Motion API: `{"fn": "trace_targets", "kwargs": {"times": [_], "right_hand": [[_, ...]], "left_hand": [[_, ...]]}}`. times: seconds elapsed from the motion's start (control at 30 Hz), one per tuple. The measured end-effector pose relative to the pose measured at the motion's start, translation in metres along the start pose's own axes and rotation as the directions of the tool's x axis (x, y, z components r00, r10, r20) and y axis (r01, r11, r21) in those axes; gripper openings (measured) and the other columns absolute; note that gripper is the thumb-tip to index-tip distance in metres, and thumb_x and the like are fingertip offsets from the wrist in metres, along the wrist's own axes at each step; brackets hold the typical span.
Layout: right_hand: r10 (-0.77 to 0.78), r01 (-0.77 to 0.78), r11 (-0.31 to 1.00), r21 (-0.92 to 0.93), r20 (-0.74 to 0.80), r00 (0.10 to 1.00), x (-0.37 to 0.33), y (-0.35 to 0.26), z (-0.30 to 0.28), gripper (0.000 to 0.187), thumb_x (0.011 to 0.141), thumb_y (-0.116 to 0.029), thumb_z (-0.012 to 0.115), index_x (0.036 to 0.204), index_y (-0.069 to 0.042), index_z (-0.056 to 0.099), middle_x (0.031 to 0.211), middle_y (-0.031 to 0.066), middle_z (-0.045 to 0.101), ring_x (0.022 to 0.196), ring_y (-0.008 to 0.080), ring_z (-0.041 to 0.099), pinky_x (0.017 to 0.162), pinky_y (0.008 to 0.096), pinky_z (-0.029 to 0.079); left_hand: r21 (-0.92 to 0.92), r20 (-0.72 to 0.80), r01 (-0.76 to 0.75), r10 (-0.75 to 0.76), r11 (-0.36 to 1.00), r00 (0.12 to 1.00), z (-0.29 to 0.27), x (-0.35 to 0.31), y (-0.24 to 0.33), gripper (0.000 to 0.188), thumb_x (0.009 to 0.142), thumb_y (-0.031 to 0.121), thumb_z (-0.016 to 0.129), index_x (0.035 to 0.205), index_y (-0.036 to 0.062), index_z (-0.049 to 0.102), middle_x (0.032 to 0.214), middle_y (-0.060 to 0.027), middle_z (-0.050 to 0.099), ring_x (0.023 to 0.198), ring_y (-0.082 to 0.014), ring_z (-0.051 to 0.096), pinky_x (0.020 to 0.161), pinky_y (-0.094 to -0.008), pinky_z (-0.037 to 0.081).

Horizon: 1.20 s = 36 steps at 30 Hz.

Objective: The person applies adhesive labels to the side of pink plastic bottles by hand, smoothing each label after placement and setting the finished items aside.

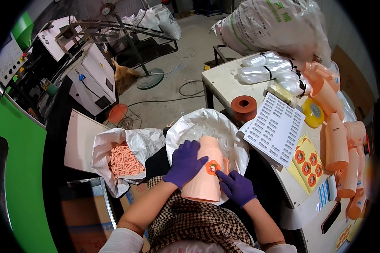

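Observation:
A peach plastic jug (204,177) lies across my lap, bottom toward me. My left hand (184,163), in a purple glove, is wrapped over its left side and holds it. A round orange sticker (213,167) sits on the jug's wall. My right hand (235,185), also gloved in purple, presses its fingers against the jug just below and right of that sticker. Behind the jug stands a large white sack (200,126), open at the top.
A white bag of small peach parts (124,160) lies at my left. The table (223,82) on my right carries a white label sheet (276,128), yellow sheets of orange stickers (306,164), tape rolls (244,107), bundled clear bags and a row of peach jugs (337,145). A green machine (17,168) stands far left.

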State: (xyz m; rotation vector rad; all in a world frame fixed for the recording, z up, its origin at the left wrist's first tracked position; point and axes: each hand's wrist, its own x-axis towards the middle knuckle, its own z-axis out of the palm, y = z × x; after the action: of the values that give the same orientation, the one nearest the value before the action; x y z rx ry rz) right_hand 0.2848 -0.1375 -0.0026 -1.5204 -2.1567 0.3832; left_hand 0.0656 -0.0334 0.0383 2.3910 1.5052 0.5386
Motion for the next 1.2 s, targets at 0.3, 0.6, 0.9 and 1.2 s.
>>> {"fn": "trace_targets", "kwargs": {"times": [0.3,0.6,0.9,1.2], "right_hand": [[0.123,-0.127,0.991,-0.043,-0.088,0.989,-0.019,0.000,-0.076,0.041,0.089,-0.028,0.066,0.130,-0.022,0.063,0.086,0.0095,0.059,0.071,0.0280,0.064,0.060,0.0392,0.052],[0.147,-0.396,0.862,-0.315,-0.593,0.792,0.049,0.068,-0.130,0.063,0.085,-0.036,0.072,0.141,-0.015,0.053,0.113,0.0206,0.060,0.111,0.0393,0.056,0.090,0.0521,0.048],[0.157,-0.026,0.864,0.504,-0.219,0.963,-0.020,-0.039,-0.015,0.093,0.083,-0.012,0.074,0.159,-0.016,0.022,0.165,0.0239,0.008,0.146,0.0392,0.032,0.114,0.0401,0.036],[0.381,-0.217,0.924,0.313,-0.794,0.474,-0.101,0.069,-0.139,0.032,0.094,-0.009,0.061,0.126,-0.003,0.060,0.114,0.0102,0.067,0.105,0.0303,0.066,0.091,0.0414,0.054]], "left_hand": [[-0.283,0.063,-0.161,0.186,0.945,0.981,-0.012,-0.119,-0.015,0.104,0.068,0.040,0.089,0.146,-0.0018,0.036,0.145,-0.0253,0.041,0.138,-0.0420,0.038,0.113,-0.0478,0.032],[-0.483,-0.027,0.110,-0.141,0.869,0.990,0.032,-0.132,-0.032,0.051,0.084,0.010,0.068,0.132,0.0051,0.054,0.112,-0.0180,0.067,0.093,-0.0349,0.070,0.077,-0.0409,0.057],[-0.817,-0.057,0.060,-0.184,0.574,0.981,-0.010,-0.131,0.038,0.046,0.101,0.017,0.054,0.142,-0.0036,0.045,0.110,-0.0115,0.067,0.088,-0.0139,0.066,0.074,-0.0300,0.054],[-0.763,0.073,-0.170,0.344,0.624,0.936,0.026,-0.114,0.048,0.029,0.092,0.004,0.064,0.120,-0.0041,0.064,0.098,-0.0135,0.072,0.091,-0.0193,0.072,0.077,-0.0307,0.059]]}}
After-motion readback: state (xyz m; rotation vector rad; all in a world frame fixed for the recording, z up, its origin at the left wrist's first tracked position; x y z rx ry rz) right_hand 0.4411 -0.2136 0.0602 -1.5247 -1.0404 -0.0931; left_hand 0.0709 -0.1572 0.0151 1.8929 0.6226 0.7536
